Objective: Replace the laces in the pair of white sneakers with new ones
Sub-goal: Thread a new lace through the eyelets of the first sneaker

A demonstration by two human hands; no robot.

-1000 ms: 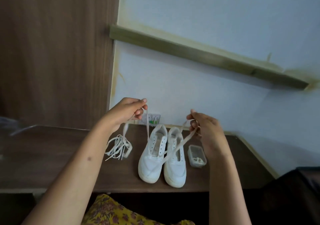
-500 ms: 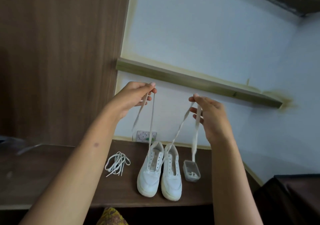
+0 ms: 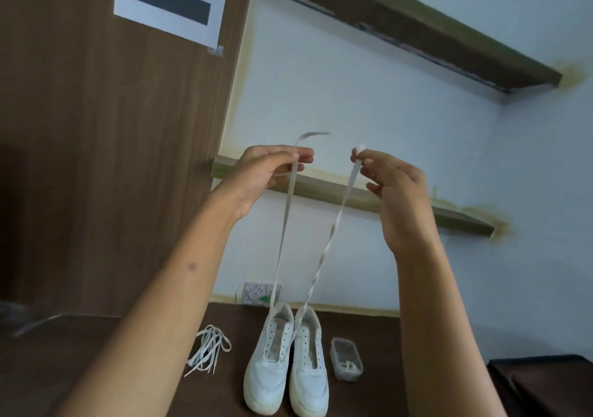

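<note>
Sneakers (image 3: 287, 359) are standing side by side on the bench (image 3: 96, 359), heels toward the wall, while the left hand (image 3: 269, 173) and right hand (image 3: 391, 185) are each pinching one end of a lace (image 3: 282, 233) that is hanging down to the shoes directly below.

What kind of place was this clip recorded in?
Probably a room in a home: a dark wooden desk against a painted wall with wooden wall shelves, a wall socket, and a wood-panelled cabinet side.

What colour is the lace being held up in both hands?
White, or slightly off-white; the lace shows in the head view, the only one.
</note>
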